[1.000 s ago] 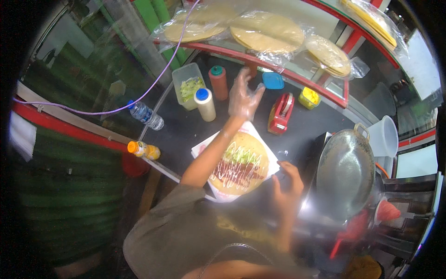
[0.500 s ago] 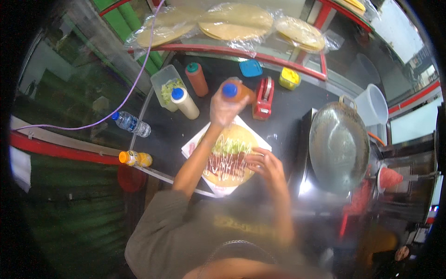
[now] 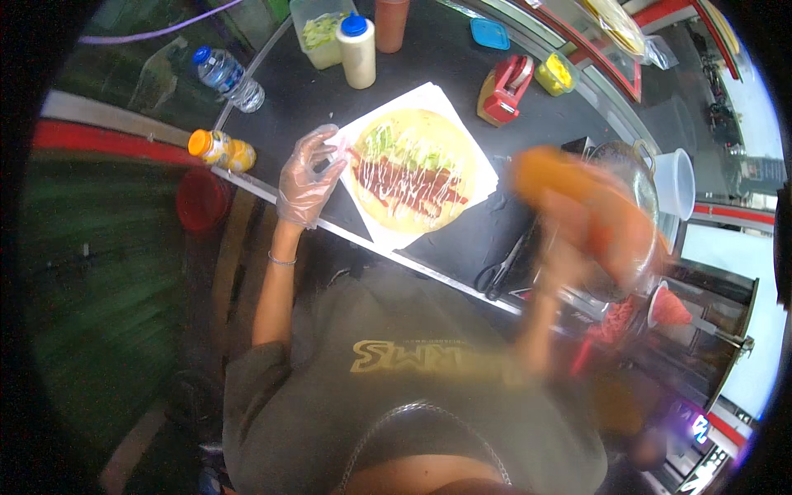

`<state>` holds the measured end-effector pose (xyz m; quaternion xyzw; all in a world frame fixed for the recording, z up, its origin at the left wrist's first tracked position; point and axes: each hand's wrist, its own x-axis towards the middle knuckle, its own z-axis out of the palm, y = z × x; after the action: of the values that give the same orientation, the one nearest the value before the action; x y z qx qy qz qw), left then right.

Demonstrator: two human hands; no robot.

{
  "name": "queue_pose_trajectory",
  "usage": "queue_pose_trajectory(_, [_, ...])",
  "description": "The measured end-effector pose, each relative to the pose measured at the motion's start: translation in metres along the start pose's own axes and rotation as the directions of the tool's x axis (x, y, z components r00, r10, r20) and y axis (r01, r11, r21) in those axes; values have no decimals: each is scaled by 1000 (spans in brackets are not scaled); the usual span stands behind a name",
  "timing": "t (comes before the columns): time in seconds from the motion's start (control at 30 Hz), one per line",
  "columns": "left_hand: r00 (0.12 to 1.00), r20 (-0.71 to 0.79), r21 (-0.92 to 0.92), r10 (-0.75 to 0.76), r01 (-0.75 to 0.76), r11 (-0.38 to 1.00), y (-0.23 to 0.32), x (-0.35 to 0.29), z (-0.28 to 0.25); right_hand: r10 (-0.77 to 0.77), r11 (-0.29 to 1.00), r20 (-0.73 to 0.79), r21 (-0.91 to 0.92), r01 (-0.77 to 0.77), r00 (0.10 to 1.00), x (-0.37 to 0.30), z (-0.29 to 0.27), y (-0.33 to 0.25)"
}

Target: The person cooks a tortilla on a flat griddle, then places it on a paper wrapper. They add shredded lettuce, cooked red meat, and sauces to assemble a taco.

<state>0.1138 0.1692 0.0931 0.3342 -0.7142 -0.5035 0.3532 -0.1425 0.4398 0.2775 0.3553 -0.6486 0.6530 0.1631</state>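
Note:
On white paper (image 3: 487, 177) lies a round flatbread (image 3: 445, 210) topped with shredded lettuce (image 3: 425, 153), strips of brown filling (image 3: 404, 186) and zigzag white sauce. At the paper's left corner is my left hand (image 3: 304, 183) in a clear plastic glove, thumb and fingers curved apart, holding nothing visible. Off to the right, over the stove side, my right hand (image 3: 569, 223) is smeared by motion. It grips an orange sauce bottle (image 3: 538, 175), also blurred; its cap cannot be made out.
Behind the flatbread stand a white-sauce bottle (image 3: 358, 62), a red-sauce bottle (image 3: 391, 25) and a lettuce tub (image 3: 324, 49). A red tape dispenser (image 3: 503, 95) and yellow tub (image 3: 555, 76) sit back right. Scissors (image 3: 493, 279) lie near the front edge; a pan (image 3: 623, 157) is at right.
The orange sauce bottle has gone from my left hand to my right and swung rightward. My left hand has come down to the paper's left corner. The whole view has turned.

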Motion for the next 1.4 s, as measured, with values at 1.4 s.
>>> queue_pose_trajectory(1.4, [914,-284,525,289,-104,845,-61,-43,7,166,985,191,5,-170,967,-10,22,39])
